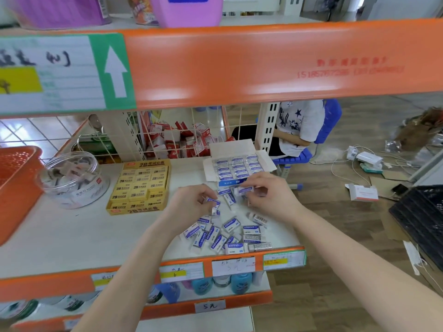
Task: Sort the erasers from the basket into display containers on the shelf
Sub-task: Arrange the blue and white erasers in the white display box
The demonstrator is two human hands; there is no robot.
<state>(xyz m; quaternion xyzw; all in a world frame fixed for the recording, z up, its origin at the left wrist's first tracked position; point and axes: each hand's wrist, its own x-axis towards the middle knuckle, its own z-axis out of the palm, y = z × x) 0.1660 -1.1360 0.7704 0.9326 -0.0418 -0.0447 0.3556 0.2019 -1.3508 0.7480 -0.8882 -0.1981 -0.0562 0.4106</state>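
While both hands worked over the white shelf (pixel 72 236), each pinched one blue-and-white eraser: the left hand (pixel 191 200) gripped an eraser (pixel 214 202) by its sleeve, and the right hand (pixel 268 190) held another eraser (pixel 244 190) just in front of the open display box (pixel 237 166). That white box, flaps spread, was packed with the same erasers in about three columns; an exact count was not readable. Between and below the hands lay a loose pile of erasers (pixel 227 233), roughly twenty, reaching to the shelf's orange front edge. To the left stood one yellow display box of 2B erasers (pixel 140 185), nearly full, then one clear round tub (pixel 72 178) holding wrapped pieces, then one orange basket (pixel 16 180) at the far left. Behind, a wire bin (pixel 184 137) held red-and-white boxes. Three price labels (pixel 232 265) were stuck along the edge near the pile. An upper orange shelf rail (pixel 263 61) carried a green label with a white arrow. Beyond the shelf, a person sat on a blue chair (pixel 328 125) on a wood-patterned floor (pixel 335 259) littered with cables and cardboard.
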